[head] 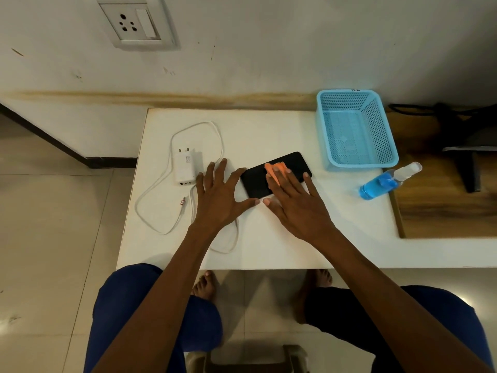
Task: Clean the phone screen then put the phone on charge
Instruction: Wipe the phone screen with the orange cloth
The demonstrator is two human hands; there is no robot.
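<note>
A black phone (258,177) lies flat on the white table (269,130), screen up. My right hand (293,203) presses an orange cloth (277,168) onto the screen with straight, spread fingers. My left hand (220,195) rests flat on the table beside the phone's left end, its index fingertip and thumb touching the phone's edge. A white charger plug (186,166) with a looped white cable (161,195) lies left of my left hand. The cable's free connector (183,202) points at the table's front.
A wall socket (135,22) sits high on the wall at the upper left. An empty blue mesh basket (387,135) stands at the back right. A spray bottle of blue liquid (384,183) lies on its side near the table's right edge. My knees are below the table front.
</note>
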